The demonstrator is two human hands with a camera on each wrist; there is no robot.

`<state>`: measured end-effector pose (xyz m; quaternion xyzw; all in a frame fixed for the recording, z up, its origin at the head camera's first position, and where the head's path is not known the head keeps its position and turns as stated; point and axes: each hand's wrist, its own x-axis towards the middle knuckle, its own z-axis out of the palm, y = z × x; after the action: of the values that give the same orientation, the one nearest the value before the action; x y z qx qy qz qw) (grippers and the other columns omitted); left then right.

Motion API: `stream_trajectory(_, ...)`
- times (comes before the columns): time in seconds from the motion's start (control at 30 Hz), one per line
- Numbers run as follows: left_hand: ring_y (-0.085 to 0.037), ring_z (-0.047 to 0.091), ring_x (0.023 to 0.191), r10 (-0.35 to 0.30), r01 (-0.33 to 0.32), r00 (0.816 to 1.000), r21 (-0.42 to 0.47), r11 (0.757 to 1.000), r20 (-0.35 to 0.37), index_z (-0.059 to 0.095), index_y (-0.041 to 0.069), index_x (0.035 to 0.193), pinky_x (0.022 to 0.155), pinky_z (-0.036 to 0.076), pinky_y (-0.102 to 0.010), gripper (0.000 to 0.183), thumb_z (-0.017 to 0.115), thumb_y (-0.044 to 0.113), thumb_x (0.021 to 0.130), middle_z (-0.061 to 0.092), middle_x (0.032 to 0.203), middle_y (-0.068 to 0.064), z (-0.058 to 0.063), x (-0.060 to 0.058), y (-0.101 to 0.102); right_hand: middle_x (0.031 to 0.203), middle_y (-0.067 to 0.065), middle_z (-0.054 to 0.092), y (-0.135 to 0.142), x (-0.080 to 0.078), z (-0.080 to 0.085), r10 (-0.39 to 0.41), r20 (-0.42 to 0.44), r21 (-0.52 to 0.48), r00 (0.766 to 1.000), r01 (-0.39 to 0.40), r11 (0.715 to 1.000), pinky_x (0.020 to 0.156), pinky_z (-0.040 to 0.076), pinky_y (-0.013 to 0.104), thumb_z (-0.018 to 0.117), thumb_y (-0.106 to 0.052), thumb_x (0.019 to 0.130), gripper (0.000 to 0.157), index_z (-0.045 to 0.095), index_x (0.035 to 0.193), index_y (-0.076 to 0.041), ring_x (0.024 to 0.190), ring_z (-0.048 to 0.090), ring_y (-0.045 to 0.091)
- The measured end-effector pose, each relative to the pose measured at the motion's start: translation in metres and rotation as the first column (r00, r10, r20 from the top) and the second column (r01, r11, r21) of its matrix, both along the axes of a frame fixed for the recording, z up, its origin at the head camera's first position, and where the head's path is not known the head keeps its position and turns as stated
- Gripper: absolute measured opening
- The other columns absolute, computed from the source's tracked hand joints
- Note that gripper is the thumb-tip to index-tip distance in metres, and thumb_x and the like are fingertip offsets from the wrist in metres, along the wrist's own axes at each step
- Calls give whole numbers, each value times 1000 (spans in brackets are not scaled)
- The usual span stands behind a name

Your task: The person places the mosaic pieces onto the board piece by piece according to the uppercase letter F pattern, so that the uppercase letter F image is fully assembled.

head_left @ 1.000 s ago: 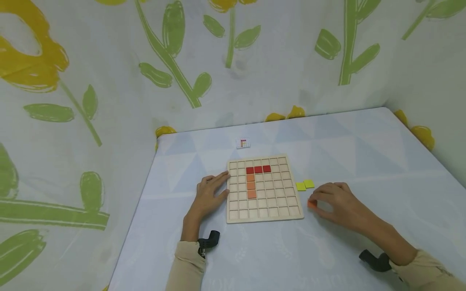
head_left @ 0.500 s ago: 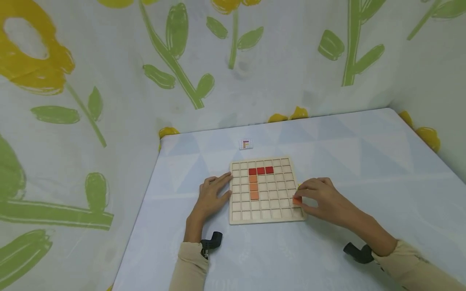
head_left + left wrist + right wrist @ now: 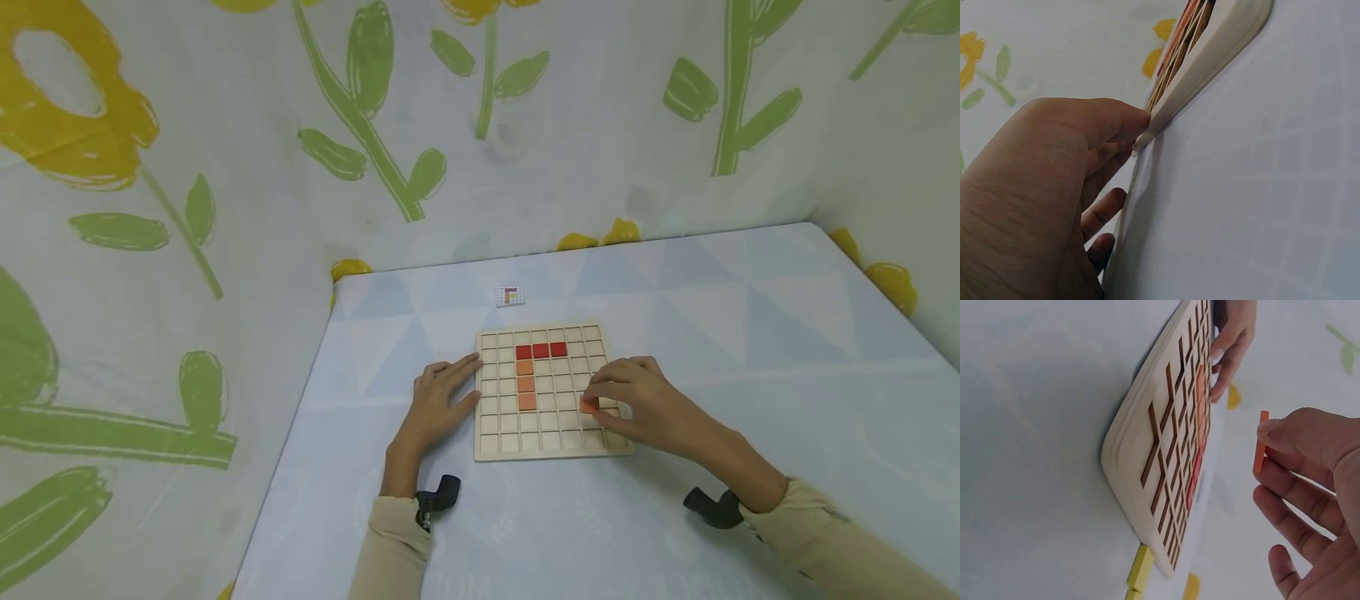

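A wooden grid board (image 3: 552,448) lies on the table, with three red tiles (image 3: 541,350) in a row and three orange tiles (image 3: 526,385) in a column below them. My right hand (image 3: 637,404) hovers over the board's right side and pinches an orange tile (image 3: 588,405) (image 3: 1260,450) between thumb and fingers. My left hand (image 3: 438,400) lies flat on the table, fingers straight, touching the board's left edge (image 3: 1210,62). Two yellow tiles (image 3: 1138,570) lie beside the board, hidden by my right hand in the head view.
A small pattern card (image 3: 510,295) lies behind the board. The table (image 3: 750,333) wears a pale cloth and stands in a corner of flower-printed fabric walls (image 3: 225,167). Its left edge runs close to my left arm.
My right hand lifted the orange tile from the table right of the board and carried it leftward over the board's right columns. The left hand stayed put.
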<state>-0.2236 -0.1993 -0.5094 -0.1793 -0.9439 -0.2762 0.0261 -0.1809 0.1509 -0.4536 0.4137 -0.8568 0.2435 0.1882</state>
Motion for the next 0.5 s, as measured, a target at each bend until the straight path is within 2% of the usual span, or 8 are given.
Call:
stream_trajectory(0.3, -25, 33, 136, 13, -13, 1000, -11, 1000, 18, 47, 31, 151, 109, 23, -49, 54, 58, 36, 98, 38, 156, 17, -1, 1, 2, 98, -5, 68, -14, -6, 10, 31, 19, 14, 999, -31, 999, 89, 39, 45, 90, -12, 71, 25, 77, 93, -15, 100, 61, 18)
stream_trajectory(0.5, -26, 34, 136, 17, -17, 1000, -8, 1000, -4, 48, 30, 150, 109, 23, -50, 54, 59, 35, 98, 39, 155, 17, -1, 0, 2, 100, -6, 68, -25, -10, 16, 43, 33, 30, 999, -44, 999, 90, 39, 44, 87, -12, 75, 22, 77, 94, -15, 102, 60, 17)
